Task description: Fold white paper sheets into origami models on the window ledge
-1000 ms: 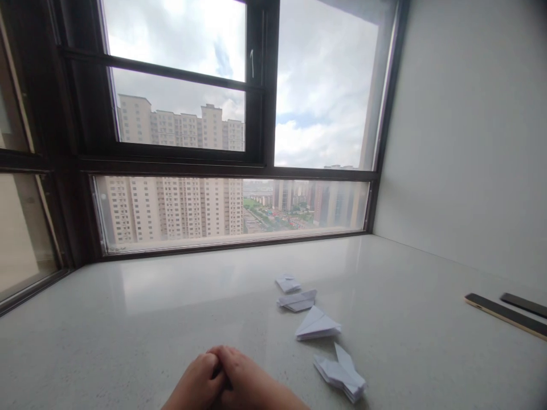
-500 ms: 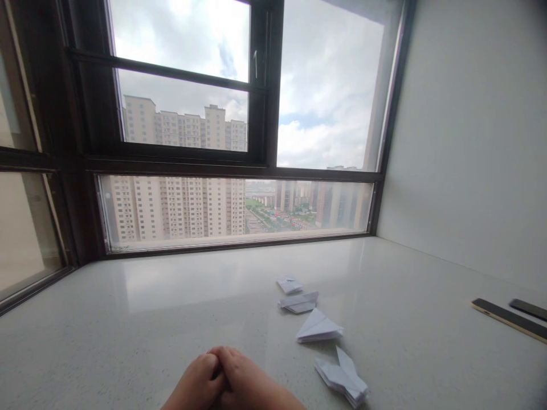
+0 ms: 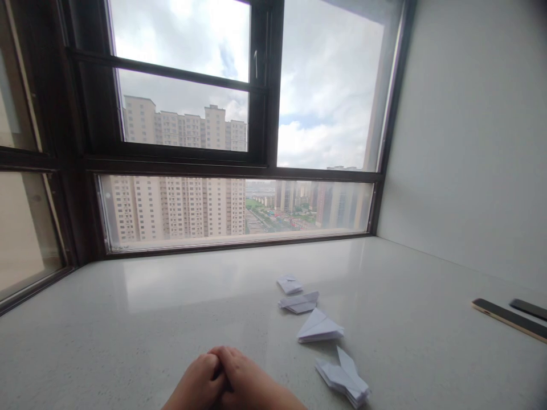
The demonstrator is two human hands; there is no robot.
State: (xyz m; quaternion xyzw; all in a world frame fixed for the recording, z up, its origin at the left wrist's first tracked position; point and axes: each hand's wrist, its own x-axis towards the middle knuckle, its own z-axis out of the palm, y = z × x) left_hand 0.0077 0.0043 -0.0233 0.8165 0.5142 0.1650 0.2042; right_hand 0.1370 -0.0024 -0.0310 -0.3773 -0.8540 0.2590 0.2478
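The person's left hand and right hand rest together at the near edge of the pale, speckled stone desk, fingers curled and pressed against each other in a clasp; nothing can be seen held between them, and whether something small is hidden inside cannot be told. Just to the right of the hands lies the nearest of four white folded paper shapes, a winged stack of creased paper, close to the right hand but not touching it. Beyond it, in a loose line running away towards the window, sit a white folded paper triangle, a flatter white folded paper piece and a small white folded paper packet, each apart from its neighbour. Well to the right, near the plain white wall, lie two flat dark slabs, one with a gold edge and a second black one just behind it. A dark-framed window looks out on tall apartment blocks.
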